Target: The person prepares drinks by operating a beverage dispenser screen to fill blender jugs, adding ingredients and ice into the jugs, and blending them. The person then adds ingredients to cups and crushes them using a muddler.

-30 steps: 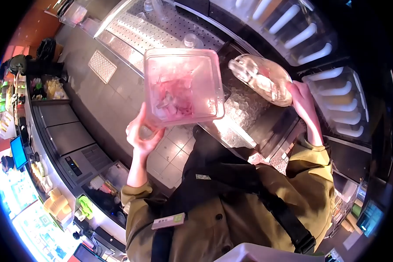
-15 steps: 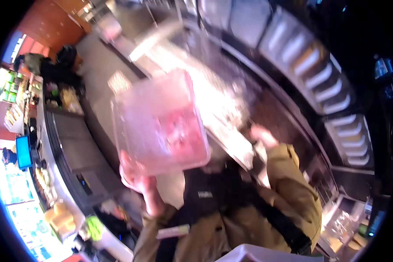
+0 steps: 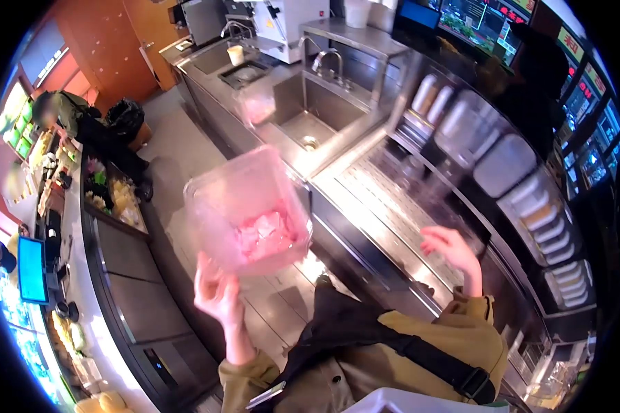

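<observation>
A clear square tub point(image 3: 238, 199) with pink pieces point(image 3: 267, 235) near one lower corner is tilted over the floor, left of the steel counter. My left hand point(image 3: 218, 292) grips the tub at its lower left edge. Over the perforated steel drain tray point(image 3: 386, 206) is my right hand point(image 3: 453, 248), empty, with its fingers partly spread. Some clear vessels point(image 3: 411, 168) stand on the tray's far side, slightly blurred.
Ahead is a steel sink point(image 3: 317, 110) with a faucet point(image 3: 329, 63); another clear container point(image 3: 257, 107) stands beside it. Lidded bins point(image 3: 541, 217) line the right. A person point(image 3: 93, 131) bends over the left counter near a black bag point(image 3: 124, 118). A dark cabinet point(image 3: 127, 296) runs along the left.
The scoop that my right hand held a second ago is no longer in it. The view has shifted toward the sink, and the tub has moved left and lower in view, still in my left hand.
</observation>
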The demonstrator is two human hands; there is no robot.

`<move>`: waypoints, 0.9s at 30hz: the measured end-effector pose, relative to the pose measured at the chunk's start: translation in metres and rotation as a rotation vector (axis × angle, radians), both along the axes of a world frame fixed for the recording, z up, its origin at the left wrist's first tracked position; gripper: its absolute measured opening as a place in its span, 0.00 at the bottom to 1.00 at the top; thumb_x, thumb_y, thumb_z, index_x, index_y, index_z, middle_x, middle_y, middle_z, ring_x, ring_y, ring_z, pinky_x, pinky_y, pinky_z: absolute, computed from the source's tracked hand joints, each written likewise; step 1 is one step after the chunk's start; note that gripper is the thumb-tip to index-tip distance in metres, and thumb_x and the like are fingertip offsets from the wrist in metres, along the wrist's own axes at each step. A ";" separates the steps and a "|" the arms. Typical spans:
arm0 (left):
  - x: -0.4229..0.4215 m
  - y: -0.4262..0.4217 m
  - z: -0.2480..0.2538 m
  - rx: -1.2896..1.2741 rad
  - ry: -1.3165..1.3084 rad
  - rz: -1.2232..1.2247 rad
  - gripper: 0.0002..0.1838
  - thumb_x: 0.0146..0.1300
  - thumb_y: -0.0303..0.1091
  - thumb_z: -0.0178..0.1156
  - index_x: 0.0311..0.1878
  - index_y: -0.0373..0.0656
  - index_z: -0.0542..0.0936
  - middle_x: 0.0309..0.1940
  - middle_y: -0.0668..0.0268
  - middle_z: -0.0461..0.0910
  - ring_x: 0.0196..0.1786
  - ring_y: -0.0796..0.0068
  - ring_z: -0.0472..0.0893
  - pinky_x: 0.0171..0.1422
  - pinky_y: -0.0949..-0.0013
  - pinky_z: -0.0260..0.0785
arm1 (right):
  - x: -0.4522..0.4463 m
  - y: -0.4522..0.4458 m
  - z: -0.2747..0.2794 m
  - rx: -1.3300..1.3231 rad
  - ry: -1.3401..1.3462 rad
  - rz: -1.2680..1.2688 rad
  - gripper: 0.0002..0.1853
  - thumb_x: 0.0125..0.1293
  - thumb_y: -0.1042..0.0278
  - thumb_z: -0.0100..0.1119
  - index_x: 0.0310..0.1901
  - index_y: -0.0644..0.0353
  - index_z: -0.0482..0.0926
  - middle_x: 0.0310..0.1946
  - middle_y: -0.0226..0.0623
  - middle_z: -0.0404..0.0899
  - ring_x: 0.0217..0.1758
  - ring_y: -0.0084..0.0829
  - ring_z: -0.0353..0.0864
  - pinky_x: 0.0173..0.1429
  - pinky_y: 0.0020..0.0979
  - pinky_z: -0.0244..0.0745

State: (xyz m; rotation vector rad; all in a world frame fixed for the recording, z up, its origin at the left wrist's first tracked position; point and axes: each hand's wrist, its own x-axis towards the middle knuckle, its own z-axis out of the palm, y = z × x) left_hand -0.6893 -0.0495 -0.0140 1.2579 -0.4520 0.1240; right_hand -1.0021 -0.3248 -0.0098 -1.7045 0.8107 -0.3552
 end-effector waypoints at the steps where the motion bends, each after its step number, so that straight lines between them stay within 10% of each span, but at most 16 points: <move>1: 0.034 0.010 -0.005 -0.083 -0.044 -0.041 0.34 0.42 0.25 0.63 0.56 0.28 0.65 0.30 0.68 0.75 0.25 0.84 0.69 0.32 0.81 0.64 | 0.030 -0.001 0.004 -0.025 0.019 0.082 0.12 0.62 0.70 0.49 0.44 0.66 0.75 0.27 0.35 0.78 0.30 0.23 0.78 0.36 0.24 0.72; 6: 0.157 -0.043 0.016 0.032 0.121 0.129 0.30 0.46 0.25 0.58 0.56 0.29 0.64 0.27 0.69 0.72 0.27 0.81 0.71 0.40 0.78 0.67 | 0.222 -0.026 -0.048 0.368 -0.089 0.358 0.15 0.63 0.68 0.50 0.49 0.67 0.71 0.31 0.36 0.78 0.34 0.24 0.75 0.43 0.25 0.71; 7: 0.185 -0.060 0.022 -0.028 0.078 0.091 0.31 0.44 0.24 0.59 0.56 0.30 0.65 0.23 0.71 0.68 0.21 0.85 0.67 0.23 0.85 0.59 | 0.266 -0.029 -0.058 0.245 -0.138 0.451 0.16 0.64 0.67 0.49 0.50 0.66 0.70 0.32 0.36 0.77 0.37 0.23 0.75 0.45 0.25 0.70; 9: 0.257 -0.050 0.018 -0.010 -0.229 0.198 0.32 0.44 0.24 0.58 0.56 0.29 0.64 0.25 0.69 0.70 0.23 0.84 0.68 0.27 0.82 0.63 | 0.341 -0.039 -0.025 0.239 -0.085 0.550 0.15 0.64 0.68 0.48 0.50 0.67 0.70 0.34 0.36 0.77 0.38 0.24 0.75 0.47 0.25 0.69; 12: 0.322 -0.070 0.038 -0.069 -0.021 0.259 0.29 0.43 0.26 0.60 0.52 0.26 0.67 0.31 0.64 0.75 0.31 0.78 0.72 0.48 0.71 0.66 | 0.459 -0.052 -0.017 0.243 -0.088 0.589 0.15 0.64 0.67 0.49 0.48 0.68 0.71 0.30 0.35 0.76 0.35 0.22 0.74 0.44 0.25 0.69; 15: 0.434 -0.108 0.000 0.072 -0.140 0.235 0.27 0.45 0.28 0.61 0.52 0.31 0.69 0.38 0.65 0.74 0.29 0.83 0.69 0.31 0.83 0.59 | 0.599 -0.040 -0.041 0.197 -0.307 0.564 0.13 0.63 0.68 0.50 0.47 0.65 0.72 0.32 0.33 0.77 0.36 0.21 0.74 0.42 0.23 0.68; 19: 0.580 -0.174 -0.017 0.067 -0.079 -0.022 0.28 0.43 0.25 0.62 0.52 0.30 0.70 0.28 0.71 0.72 0.23 0.85 0.64 0.30 0.83 0.60 | 0.754 -0.042 -0.054 -0.306 -0.658 0.019 0.19 0.53 0.78 0.55 0.49 0.62 0.69 0.41 0.36 0.70 0.39 0.25 0.73 0.47 0.26 0.67; 27: 0.758 -0.391 -0.077 0.203 -0.320 -0.620 0.33 0.41 0.23 0.65 0.55 0.34 0.67 0.24 0.69 0.76 0.28 0.83 0.74 0.36 0.79 0.66 | 0.923 -0.159 -0.060 -0.257 -0.535 -0.714 0.24 0.66 0.63 0.41 0.60 0.67 0.56 0.57 0.44 0.63 0.61 0.35 0.60 0.63 0.31 0.53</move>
